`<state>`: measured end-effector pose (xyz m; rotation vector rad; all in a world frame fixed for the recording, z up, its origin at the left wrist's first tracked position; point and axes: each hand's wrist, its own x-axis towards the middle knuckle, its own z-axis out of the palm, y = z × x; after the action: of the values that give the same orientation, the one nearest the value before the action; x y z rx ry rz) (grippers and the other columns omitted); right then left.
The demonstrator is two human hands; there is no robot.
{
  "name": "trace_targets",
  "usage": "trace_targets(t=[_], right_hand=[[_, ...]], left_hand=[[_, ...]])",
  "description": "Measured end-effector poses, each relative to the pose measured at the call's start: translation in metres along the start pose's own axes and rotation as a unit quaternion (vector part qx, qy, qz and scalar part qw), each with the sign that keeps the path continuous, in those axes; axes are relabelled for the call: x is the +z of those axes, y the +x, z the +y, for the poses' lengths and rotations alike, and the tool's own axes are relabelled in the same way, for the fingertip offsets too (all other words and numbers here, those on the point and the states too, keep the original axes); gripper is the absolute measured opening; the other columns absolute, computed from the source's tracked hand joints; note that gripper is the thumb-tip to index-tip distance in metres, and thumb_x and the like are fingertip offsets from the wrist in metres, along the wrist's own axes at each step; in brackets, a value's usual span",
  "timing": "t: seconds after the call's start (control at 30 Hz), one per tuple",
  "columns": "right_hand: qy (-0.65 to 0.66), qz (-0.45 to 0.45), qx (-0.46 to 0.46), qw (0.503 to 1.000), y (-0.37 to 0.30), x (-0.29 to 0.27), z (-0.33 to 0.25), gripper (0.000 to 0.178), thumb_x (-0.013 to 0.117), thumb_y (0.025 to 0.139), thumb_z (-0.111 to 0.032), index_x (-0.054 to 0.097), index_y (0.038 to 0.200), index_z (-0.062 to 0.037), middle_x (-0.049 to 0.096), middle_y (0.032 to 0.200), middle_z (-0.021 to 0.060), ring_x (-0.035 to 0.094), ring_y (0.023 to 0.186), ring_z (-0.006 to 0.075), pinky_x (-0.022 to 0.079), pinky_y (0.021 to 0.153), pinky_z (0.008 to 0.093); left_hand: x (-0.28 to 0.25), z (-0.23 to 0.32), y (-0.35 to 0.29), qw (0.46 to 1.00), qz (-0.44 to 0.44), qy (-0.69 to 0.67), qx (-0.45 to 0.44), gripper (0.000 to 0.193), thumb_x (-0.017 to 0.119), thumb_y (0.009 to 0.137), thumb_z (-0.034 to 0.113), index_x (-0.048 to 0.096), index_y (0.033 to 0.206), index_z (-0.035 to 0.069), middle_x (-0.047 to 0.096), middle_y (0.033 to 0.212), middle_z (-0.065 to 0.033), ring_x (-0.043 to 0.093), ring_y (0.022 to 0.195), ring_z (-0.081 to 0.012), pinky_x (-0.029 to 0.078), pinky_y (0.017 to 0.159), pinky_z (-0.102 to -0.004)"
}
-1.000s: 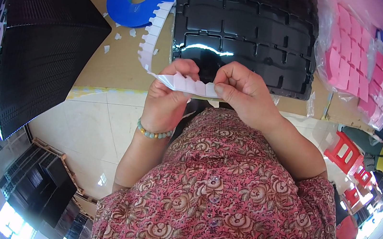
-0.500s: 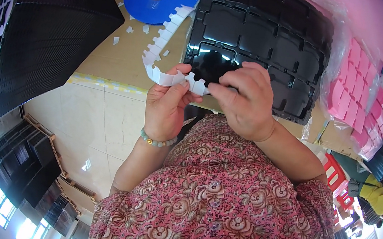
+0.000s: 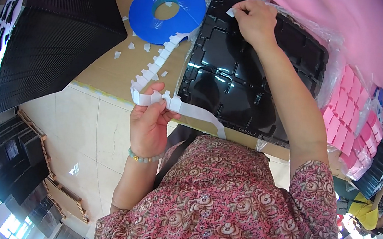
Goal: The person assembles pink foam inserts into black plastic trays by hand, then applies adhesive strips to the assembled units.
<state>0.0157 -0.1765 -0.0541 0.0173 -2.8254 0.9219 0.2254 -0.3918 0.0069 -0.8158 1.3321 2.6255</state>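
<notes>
My left hand [image 3: 149,123] pinches a white strip of stickers [image 3: 152,68] between thumb and fingers. The strip runs down from beside a blue reel [image 3: 189,10], folds at my hand and trails right as a bare backing band. Under my right arm lies a black plastic tray [image 3: 252,96] with moulded rectangular pockets. My right hand [image 3: 256,22] is over the tray's far edge, its fingers closed on a small white sticker [image 3: 230,13]. The sticker is close to the tray's far left corner; I cannot tell whether it touches.
A tall stack of black trays [image 3: 69,21] stands at the left. Small white scraps [image 3: 117,54] lie on the brown cardboard [image 3: 96,68]. At the right are wrapped pink pieces [image 3: 345,108] beside a pink sheet [image 3: 357,35]. A person in yellow [image 3: 365,211] is at the far right.
My right hand has moved from the strip up to the tray's far edge, carrying a white sticker. My left hand has shifted slightly left and down, and bare backing now hangs from it.
</notes>
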Motion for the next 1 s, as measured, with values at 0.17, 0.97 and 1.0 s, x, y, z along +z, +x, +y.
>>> trace_targets(t=[0.17,0.97,1.0], right_hand=[[-0.123,-0.044,-0.002,0.991,0.016,0.017,-0.009,0.013,0.067,0.078,-0.027,0.074,0.087,-0.0199,0.063,0.102,0.0055,0.048,0.109,0.0333,0.037,0.094,0.0448],[-0.041,-0.086,0.094,0.991,0.024,0.03,0.017,0.012,0.067,0.08,-0.028,0.069,0.088,-0.0196,0.069,0.089,0.0046,0.063,0.091,0.0242,0.047,0.082,0.0402],[-0.041,-0.087,0.09,0.991,0.025,0.029,0.019,0.012,0.067,0.08,-0.028,0.069,0.088,-0.0196,0.069,0.089,0.0046,0.063,0.091,0.0242,0.047,0.082,0.0402]], left_hand=[[-0.008,-0.001,-0.007,1.0,0.005,0.004,0.001,0.032,0.049,0.091,0.001,0.053,0.123,0.0,0.063,0.093,-0.0089,0.066,0.081,-0.0183,0.057,0.067,-0.03],[-0.034,0.013,-0.011,0.997,-0.05,0.023,-0.056,0.033,0.05,0.09,0.003,0.054,0.122,0.001,0.065,0.093,-0.0094,0.066,0.079,-0.0186,0.055,0.068,-0.0321],[-0.035,0.014,-0.011,0.997,-0.046,0.023,-0.053,0.033,0.051,0.089,0.003,0.054,0.122,0.001,0.065,0.093,-0.0094,0.066,0.078,-0.0186,0.055,0.068,-0.0321]])
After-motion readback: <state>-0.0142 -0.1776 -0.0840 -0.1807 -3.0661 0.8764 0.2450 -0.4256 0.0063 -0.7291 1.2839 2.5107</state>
